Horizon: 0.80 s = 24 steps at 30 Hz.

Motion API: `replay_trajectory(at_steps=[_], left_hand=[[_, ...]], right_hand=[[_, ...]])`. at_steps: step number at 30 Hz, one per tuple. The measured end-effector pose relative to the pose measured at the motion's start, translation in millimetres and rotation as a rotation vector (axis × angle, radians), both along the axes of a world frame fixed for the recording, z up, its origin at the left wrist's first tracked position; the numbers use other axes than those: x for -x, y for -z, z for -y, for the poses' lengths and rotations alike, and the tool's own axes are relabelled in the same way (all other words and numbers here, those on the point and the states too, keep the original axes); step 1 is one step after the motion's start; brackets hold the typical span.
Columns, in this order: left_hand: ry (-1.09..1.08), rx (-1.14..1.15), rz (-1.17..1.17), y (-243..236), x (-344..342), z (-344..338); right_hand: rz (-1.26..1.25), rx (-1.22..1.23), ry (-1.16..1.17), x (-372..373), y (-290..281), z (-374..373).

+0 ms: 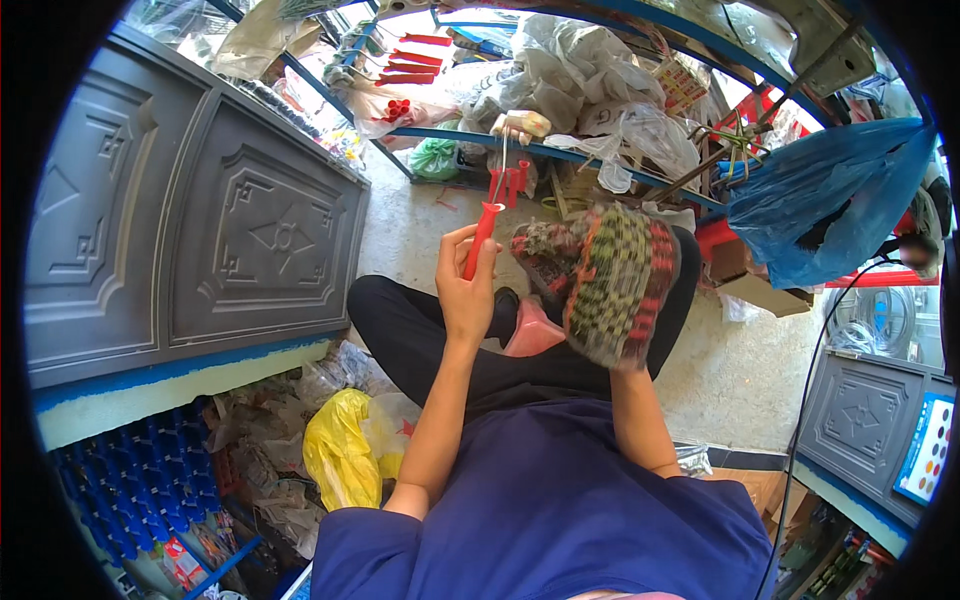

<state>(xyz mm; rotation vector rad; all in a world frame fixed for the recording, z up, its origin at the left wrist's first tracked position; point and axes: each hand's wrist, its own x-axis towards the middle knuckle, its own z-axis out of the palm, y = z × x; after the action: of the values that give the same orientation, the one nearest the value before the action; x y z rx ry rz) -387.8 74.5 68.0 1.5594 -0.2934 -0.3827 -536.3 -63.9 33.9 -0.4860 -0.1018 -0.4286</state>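
Note:
My left hand (464, 300) is closed round the red handle of a small paint roller (483, 240). Its thin metal rod points away from me, and a short pale roller head (524, 123) sits at the far end. A thick knitted cloth (622, 285), checked in green, red and grey, covers my right hand, whose fingers are hidden. This cloth is raised over my right knee, slightly blurred, and its bunched end hangs toward the roller. A pink plastic piece (533, 330) lies between my crossed legs.
Ahead stands a blue metal shelf (570, 153) with plastic bags and more red-handled rollers (410, 68). Grey panelled cabinets (275, 235) line the left. A blue bag (830, 205) hangs at the right, near a black cable (800, 420). A yellow bag (342, 450) lies by my left elbow.

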Motion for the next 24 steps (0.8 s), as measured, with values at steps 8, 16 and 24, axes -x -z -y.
replay_trajectory(at_steps=[8,16,24], left_hand=[[0.204,0.305,0.054,-26.9,35.7,5.9],[0.169,-0.069,0.160,-21.9,20.8,4.5],[-0.001,0.191,-0.144,-16.2,-5.1,20.4]], right_hand=[[-0.313,0.442,0.169,-29.8,-42.6,-3.0],[-0.478,1.071,0.282,-39.5,-47.5,17.0],[0.258,-0.257,-0.079,-2.8,17.8,-1.9]])
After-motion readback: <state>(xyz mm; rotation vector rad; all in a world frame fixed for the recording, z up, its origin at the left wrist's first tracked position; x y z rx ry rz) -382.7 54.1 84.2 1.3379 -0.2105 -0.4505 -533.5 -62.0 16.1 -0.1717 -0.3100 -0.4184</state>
